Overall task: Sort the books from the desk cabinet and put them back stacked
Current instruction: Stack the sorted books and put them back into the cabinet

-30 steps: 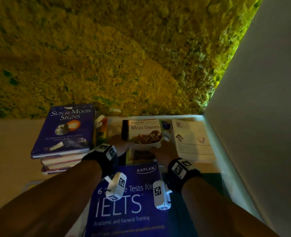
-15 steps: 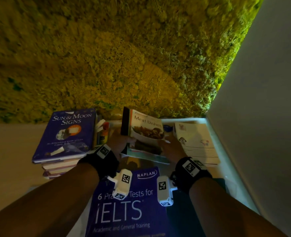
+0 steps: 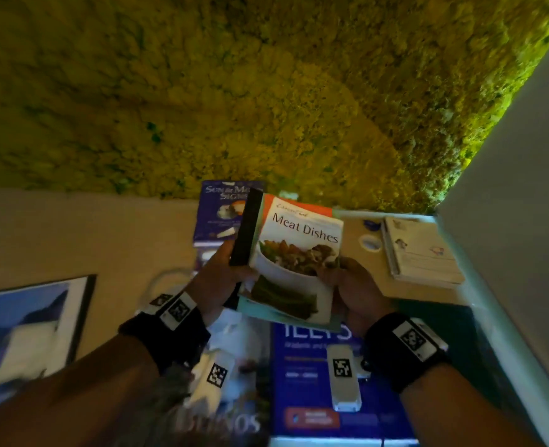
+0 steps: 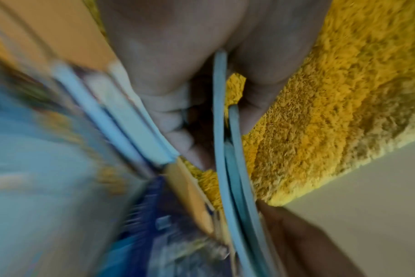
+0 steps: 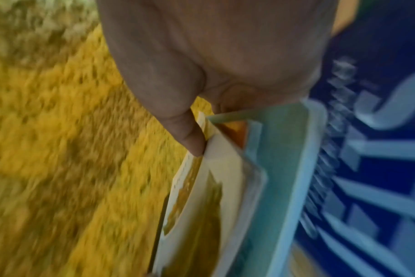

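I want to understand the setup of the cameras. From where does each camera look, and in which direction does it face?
Head: on the person's head, facing forward and down at the Meat Dishes book held by the left hand and right hand; both forearms show.
Left wrist: along the left hand at thin book edges; its palm and fingers show.
Right wrist: along the right hand; its thumb presses the book.
All three share the yellow rug.
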A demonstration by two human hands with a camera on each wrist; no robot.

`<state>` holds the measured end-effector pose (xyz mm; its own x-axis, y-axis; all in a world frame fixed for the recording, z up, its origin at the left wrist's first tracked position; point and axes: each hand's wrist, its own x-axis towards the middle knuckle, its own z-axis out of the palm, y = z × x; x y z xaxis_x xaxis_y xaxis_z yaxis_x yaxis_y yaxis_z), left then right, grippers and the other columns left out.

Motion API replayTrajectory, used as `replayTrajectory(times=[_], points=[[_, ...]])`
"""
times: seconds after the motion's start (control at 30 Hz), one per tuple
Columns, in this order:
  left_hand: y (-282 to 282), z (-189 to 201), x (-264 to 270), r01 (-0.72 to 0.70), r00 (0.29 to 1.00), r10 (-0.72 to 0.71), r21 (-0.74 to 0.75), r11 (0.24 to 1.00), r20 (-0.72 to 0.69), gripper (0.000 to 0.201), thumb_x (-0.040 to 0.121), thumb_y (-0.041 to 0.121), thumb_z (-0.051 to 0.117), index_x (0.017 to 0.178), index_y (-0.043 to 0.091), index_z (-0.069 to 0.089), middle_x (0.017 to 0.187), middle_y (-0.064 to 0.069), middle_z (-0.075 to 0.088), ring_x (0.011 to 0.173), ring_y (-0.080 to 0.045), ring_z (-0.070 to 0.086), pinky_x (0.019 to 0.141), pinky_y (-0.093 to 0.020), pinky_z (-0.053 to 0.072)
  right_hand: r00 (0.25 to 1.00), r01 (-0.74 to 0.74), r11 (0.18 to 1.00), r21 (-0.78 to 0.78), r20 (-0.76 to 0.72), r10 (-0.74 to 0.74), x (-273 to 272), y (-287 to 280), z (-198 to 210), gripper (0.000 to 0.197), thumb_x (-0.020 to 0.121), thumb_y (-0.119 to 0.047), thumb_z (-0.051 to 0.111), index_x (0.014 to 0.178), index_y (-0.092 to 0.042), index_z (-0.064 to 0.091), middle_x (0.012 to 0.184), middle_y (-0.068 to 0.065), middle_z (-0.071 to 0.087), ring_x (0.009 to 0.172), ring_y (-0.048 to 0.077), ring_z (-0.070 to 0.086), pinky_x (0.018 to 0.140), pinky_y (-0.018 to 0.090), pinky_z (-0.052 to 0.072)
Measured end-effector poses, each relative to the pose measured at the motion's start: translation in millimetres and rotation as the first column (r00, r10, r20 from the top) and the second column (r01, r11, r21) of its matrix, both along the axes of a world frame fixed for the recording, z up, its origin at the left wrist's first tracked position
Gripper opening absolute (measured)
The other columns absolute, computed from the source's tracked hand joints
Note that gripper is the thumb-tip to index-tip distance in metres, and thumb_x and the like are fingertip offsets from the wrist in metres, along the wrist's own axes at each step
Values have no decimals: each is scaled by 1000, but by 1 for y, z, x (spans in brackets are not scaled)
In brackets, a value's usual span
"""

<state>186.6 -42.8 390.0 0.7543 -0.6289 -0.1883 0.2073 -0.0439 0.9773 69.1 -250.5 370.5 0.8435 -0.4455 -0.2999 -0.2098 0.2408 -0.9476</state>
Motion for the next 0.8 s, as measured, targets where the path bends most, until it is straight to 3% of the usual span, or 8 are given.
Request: replayTrajectory(times=[0.13,0.2,0.27,0.4,0.5,0.57,0.73,0.8], points=[[85,-39,-27,-49,986,0,289,956,165,37,82,11,67,113,20,49,84,-7,48,76,-23,50,65,-32,40,990,-20,998,-58,-137,12,-14,89,-17,32,72,-25,74,102,-16,69,84,12,76,70,32,72,63,45,54],[115,-54,-38,-49,974,-38,372,927,223,30,84,9,65,108,16,50,81,-10,49,72,-24,54,60,-30,43,975,-46,996,-70,-221,29,-16,121,-22,11,86,-11,68,97,-12,64,64,3,70,52,20,67,51,30,51],[137,-69,-37,-62,950,-80,436,898,301,20,81,10,66,93,1,52,71,-12,51,66,-31,57,56,-37,47,961,-93,987,-134,-271,54,-17,140,-23,20,95,0,59,84,-17,61,58,-2,67,49,14,65,46,24,49],[157,-90,-24,-57,883,-242,602,797,403,23,80,30,69,92,15,57,72,-6,61,58,-18,63,51,-38,57,901,-321,873,-368,-403,162,-12,157,-36,13,89,-16,73,100,-21,69,96,3,74,87,20,71,82,42,60],[164,-114,-10,-78,846,-303,663,744,439,63,68,53,70,122,38,41,89,6,62,68,-11,67,48,-24,56,825,-489,682,-544,-541,161,-9,170,-57,77,81,-42,78,146,-20,43,141,6,54,127,28,58,105,51,54],[165,-125,-11,-108,794,-382,729,676,472,57,71,64,60,120,43,41,90,7,59,73,-11,64,56,-30,59,744,-631,487,-604,-649,159,-12,177,-65,99,81,-54,75,159,-23,22,164,7,22,149,39,30,118,53,39],[167,-116,-23,-149,756,-442,785,601,483,34,71,65,55,94,42,44,97,5,47,92,-20,56,74,-34,55,610,-783,300,-544,-766,204,-16,184,-61,103,89,-47,73,164,-25,6,173,8,-13,156,45,7,123,58,29],[166,-108,-23,-106,807,-414,793,600,421,52,74,56,65,117,50,37,108,4,44,99,-22,53,78,-39,57,611,-785,282,-551,-764,207,-15,183,-58,102,89,-47,74,164,-28,7,173,7,-11,156,46,9,122,59,30]])
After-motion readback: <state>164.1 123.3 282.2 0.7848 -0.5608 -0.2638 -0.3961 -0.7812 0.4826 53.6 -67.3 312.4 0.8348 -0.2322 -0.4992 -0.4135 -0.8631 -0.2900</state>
